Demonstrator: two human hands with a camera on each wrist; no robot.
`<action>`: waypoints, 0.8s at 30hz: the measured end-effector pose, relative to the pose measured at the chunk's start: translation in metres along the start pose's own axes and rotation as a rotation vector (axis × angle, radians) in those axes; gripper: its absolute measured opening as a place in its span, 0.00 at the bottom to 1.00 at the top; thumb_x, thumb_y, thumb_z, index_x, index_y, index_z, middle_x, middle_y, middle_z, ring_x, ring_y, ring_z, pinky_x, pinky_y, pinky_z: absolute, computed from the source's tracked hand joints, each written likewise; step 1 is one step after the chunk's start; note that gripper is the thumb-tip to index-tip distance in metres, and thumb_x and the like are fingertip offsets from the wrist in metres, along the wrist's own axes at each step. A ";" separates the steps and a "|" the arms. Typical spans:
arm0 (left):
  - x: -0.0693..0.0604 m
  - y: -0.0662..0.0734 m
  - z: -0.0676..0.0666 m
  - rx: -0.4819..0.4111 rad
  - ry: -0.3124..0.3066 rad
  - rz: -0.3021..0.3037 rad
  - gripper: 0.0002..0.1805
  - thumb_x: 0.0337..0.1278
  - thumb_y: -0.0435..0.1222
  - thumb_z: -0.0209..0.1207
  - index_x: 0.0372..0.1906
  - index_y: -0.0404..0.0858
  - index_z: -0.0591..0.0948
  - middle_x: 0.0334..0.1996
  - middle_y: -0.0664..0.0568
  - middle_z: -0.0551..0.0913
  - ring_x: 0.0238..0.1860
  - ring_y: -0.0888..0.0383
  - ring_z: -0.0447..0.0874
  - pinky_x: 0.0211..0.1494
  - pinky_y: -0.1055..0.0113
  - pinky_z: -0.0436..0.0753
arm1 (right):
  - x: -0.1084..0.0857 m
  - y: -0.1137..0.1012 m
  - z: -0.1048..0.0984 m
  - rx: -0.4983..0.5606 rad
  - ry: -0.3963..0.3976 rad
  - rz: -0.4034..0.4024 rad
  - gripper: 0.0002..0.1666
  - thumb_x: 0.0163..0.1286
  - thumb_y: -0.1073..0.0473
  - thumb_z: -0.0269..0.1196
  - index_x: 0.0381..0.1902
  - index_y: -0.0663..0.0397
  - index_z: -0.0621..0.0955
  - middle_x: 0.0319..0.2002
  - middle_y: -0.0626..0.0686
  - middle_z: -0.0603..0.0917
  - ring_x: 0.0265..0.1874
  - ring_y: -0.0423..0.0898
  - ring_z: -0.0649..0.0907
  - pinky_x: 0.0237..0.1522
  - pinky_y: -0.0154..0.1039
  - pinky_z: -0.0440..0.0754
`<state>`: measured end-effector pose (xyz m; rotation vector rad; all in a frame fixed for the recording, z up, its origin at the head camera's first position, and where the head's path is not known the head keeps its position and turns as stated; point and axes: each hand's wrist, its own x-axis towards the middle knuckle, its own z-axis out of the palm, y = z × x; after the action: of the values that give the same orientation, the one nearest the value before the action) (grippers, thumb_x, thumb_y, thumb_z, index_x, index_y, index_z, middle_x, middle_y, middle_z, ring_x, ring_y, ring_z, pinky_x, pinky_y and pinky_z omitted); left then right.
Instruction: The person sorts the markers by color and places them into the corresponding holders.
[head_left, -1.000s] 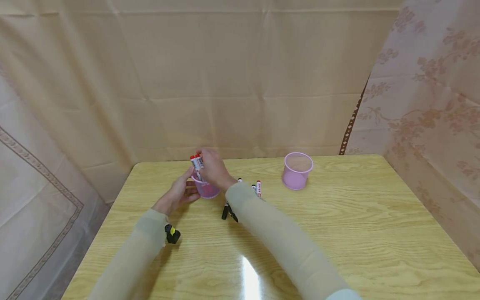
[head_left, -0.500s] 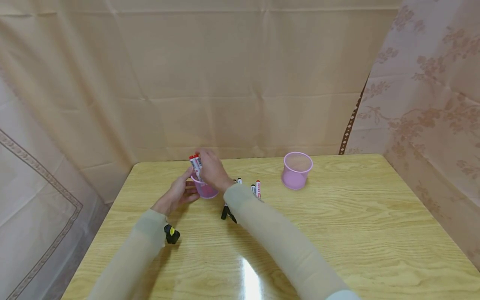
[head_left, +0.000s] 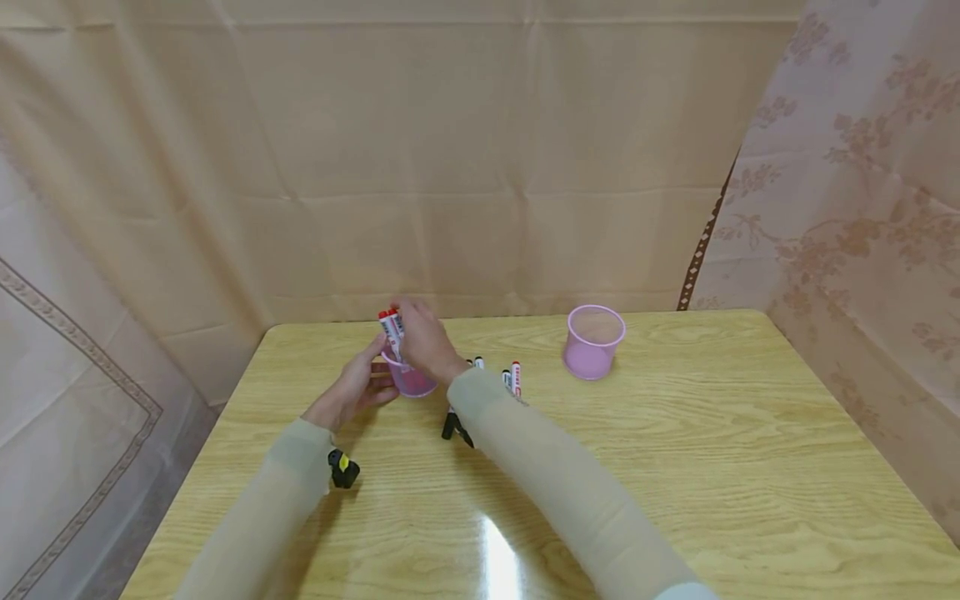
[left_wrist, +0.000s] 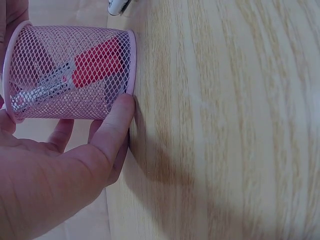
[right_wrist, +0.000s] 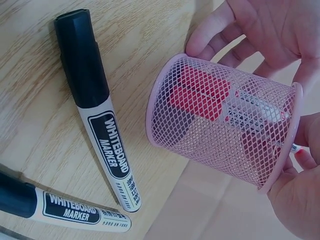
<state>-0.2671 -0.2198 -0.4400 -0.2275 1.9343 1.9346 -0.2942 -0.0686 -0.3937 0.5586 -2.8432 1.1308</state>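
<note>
In the head view, my left hand (head_left: 351, 392) holds a pink mesh pen cup (head_left: 412, 382) at the table's far left. Its fingers curl round the side and one fingertip (left_wrist: 122, 107) lies at the base rim in the left wrist view. My right hand (head_left: 426, 337) is over the cup's mouth, gripping red-ended whiteboard markers (head_left: 392, 327) that stand tilted inside. Through the mesh, their red caps (right_wrist: 200, 95) point down toward the base. The right fingertips are partly hidden. Near the cup lie black-capped whiteboard markers (right_wrist: 85, 65), partly under the right forearm in the head view.
A second pink mesh cup (head_left: 589, 360) stands upright at the back right of the wooden table (head_left: 720, 450). A red-ended marker (head_left: 516, 377) lies beside black-ended ones behind the right sleeve. A beige curtain (head_left: 480, 167) hangs behind the table.
My right hand and the held cup have shifted very slightly left since a second ago. Both hands keep their hold, and the other cup stays in place.
</note>
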 end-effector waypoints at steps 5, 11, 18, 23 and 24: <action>0.003 -0.001 -0.002 -0.006 -0.001 -0.011 0.49 0.66 0.70 0.45 0.75 0.37 0.59 0.58 0.38 0.71 0.52 0.49 0.78 0.57 0.58 0.82 | 0.001 -0.002 -0.004 0.086 -0.023 0.037 0.45 0.59 0.81 0.64 0.74 0.56 0.68 0.64 0.56 0.75 0.57 0.50 0.79 0.59 0.41 0.80; 0.011 -0.006 -0.007 -0.024 0.002 -0.023 0.48 0.64 0.71 0.47 0.75 0.40 0.60 0.60 0.37 0.71 0.54 0.46 0.79 0.56 0.57 0.83 | 0.006 -0.001 -0.015 0.234 -0.080 0.073 0.38 0.62 0.79 0.64 0.70 0.59 0.71 0.54 0.58 0.81 0.51 0.51 0.82 0.49 0.38 0.83; 0.007 -0.004 -0.003 -0.011 -0.011 -0.018 0.49 0.66 0.71 0.44 0.75 0.38 0.59 0.60 0.37 0.72 0.55 0.46 0.79 0.60 0.55 0.81 | 0.012 0.001 -0.034 0.374 -0.190 0.162 0.27 0.68 0.72 0.62 0.65 0.60 0.75 0.53 0.61 0.82 0.49 0.52 0.82 0.46 0.39 0.85; 0.001 0.000 0.001 -0.011 0.001 -0.011 0.49 0.68 0.70 0.42 0.76 0.36 0.57 0.61 0.35 0.70 0.57 0.45 0.77 0.62 0.54 0.79 | 0.011 0.000 -0.051 0.576 -0.282 0.286 0.24 0.73 0.68 0.59 0.66 0.62 0.74 0.57 0.65 0.79 0.53 0.62 0.82 0.48 0.49 0.86; -0.002 0.002 0.002 -0.007 0.005 -0.009 0.48 0.70 0.68 0.41 0.77 0.35 0.55 0.63 0.34 0.69 0.57 0.45 0.76 0.63 0.54 0.79 | 0.010 0.000 -0.055 0.612 -0.293 0.303 0.23 0.74 0.68 0.58 0.66 0.63 0.74 0.58 0.66 0.78 0.54 0.64 0.81 0.48 0.51 0.86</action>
<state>-0.2660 -0.2178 -0.4378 -0.2426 1.9268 1.9378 -0.3095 -0.0348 -0.3519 0.3272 -2.8445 2.1703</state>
